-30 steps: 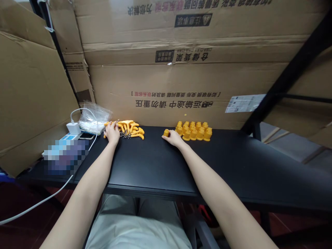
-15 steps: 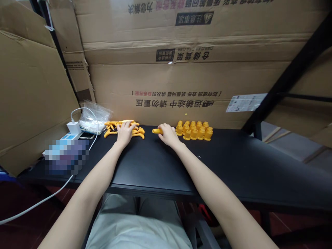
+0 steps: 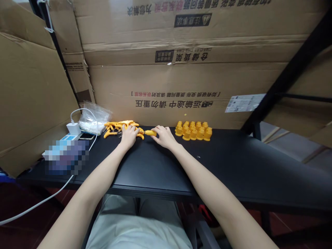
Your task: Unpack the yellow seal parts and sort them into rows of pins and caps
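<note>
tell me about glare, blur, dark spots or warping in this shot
Head view: soft sheen on the black table; head view: dim floor below it; head view: a pixelated patch hides detail at left; head view: the yellow piece in the right hand is too small for fine detail; head view: apparent wide-angle stretching toward the edges.

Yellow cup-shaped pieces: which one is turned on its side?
The cup-shaped piece in the right hand; the others, grouped farther right, stand upright.
</note>
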A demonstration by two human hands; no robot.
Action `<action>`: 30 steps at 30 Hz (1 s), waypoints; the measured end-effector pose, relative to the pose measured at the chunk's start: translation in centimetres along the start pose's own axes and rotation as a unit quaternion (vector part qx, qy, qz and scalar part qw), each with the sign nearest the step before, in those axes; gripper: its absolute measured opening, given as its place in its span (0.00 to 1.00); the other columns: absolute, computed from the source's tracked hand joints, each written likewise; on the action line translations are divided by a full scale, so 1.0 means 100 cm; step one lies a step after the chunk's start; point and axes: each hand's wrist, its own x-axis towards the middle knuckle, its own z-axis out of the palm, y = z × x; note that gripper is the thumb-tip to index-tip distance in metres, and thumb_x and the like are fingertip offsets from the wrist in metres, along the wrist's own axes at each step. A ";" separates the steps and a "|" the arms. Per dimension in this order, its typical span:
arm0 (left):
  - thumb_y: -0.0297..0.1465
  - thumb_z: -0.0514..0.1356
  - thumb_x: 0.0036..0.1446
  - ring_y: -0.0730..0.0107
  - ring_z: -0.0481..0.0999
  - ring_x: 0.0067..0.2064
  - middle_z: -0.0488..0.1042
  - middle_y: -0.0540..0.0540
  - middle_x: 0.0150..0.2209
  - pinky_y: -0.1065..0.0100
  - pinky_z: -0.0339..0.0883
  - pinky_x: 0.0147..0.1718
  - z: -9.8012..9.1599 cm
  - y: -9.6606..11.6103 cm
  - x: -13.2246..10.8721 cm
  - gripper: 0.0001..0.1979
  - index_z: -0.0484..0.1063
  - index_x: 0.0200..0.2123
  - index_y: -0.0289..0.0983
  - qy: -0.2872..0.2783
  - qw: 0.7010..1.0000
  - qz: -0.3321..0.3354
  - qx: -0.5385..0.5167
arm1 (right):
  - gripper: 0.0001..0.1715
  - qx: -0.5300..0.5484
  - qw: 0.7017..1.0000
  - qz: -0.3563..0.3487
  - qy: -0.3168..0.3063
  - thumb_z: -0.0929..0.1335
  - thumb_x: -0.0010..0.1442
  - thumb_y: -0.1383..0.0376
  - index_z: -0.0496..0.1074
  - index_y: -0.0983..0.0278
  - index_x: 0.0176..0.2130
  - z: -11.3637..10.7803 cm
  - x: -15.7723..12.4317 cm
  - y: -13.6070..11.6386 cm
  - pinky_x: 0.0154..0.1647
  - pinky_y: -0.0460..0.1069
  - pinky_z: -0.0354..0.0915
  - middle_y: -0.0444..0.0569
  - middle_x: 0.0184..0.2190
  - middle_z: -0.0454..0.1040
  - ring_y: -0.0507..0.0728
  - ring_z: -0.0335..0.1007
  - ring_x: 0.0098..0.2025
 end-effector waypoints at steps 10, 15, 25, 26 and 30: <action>0.28 0.50 0.61 0.55 0.66 0.56 0.72 0.40 0.53 0.41 0.46 0.59 -0.010 0.014 0.002 0.17 0.72 0.51 0.44 0.000 1.000 -0.006 -0.018 | 0.13 0.002 1.000 -0.007 0.010 0.65 0.61 0.63 0.70 0.63 0.46 -0.001 0.000 -0.002 0.44 0.53 0.54 0.54 0.44 0.74 0.60 0.67 0.47; 0.38 0.57 0.57 0.47 0.57 0.63 0.62 0.38 0.62 0.39 0.48 0.59 -0.015 0.008 0.001 0.21 0.68 0.55 0.43 0.020 0.995 -0.092 -0.028 | 0.13 0.008 1.000 -0.007 0.007 0.66 0.61 0.63 0.71 0.62 0.46 0.000 0.000 -0.001 0.44 0.52 0.54 0.53 0.43 0.74 0.60 0.67 0.47; 0.37 0.61 0.54 0.54 0.75 0.49 0.49 0.36 0.67 0.59 0.73 0.43 -0.016 -0.001 0.001 0.30 0.61 0.60 0.39 -0.005 0.982 -0.148 -0.113 | 0.12 0.012 1.000 -0.012 0.008 0.65 0.61 0.63 0.71 0.63 0.46 -0.002 0.000 -0.004 0.44 0.52 0.54 0.53 0.43 0.74 0.59 0.67 0.46; 0.33 0.60 0.55 0.56 0.75 0.50 0.49 0.37 0.68 0.60 0.72 0.45 -0.015 -0.002 0.001 0.29 0.61 0.60 0.39 -0.002 0.984 -0.128 -0.127 | 0.13 0.007 1.000 -0.011 0.008 0.65 0.61 0.63 0.71 0.63 0.46 -0.002 0.000 -0.003 0.44 0.52 0.54 0.53 0.43 0.74 0.60 0.67 0.46; 0.24 0.56 0.55 0.63 0.75 0.49 0.45 0.36 0.69 0.62 0.72 0.47 -0.012 0.000 0.001 0.32 0.55 0.63 0.41 0.003 0.981 -0.063 -0.185 | 0.13 -0.010 1.000 -0.009 0.010 0.65 0.61 0.64 0.71 0.63 0.46 -0.003 0.001 -0.002 0.43 0.52 0.54 0.54 0.43 0.74 0.60 0.67 0.46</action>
